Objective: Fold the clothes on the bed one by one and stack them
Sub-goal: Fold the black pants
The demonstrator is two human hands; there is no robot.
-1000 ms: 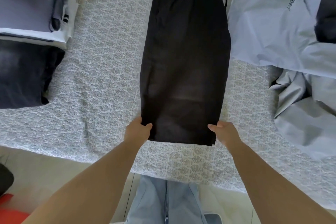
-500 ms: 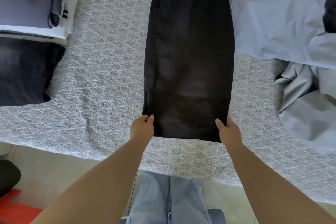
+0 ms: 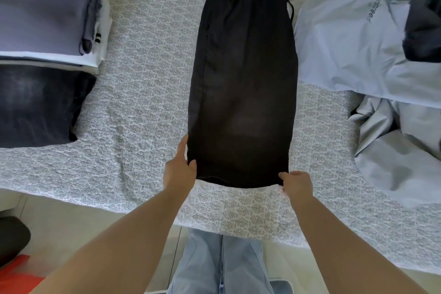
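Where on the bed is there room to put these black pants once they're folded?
Bare bedspread lies between the black pants and the folded stack on the left. A narrower strip runs right of the pants. Farther right is crowded with unfolded pale clothes.

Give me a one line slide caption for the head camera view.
Both hands, left hand and right hand, grip the near hem of black trousers laid lengthwise on the patterned bed.
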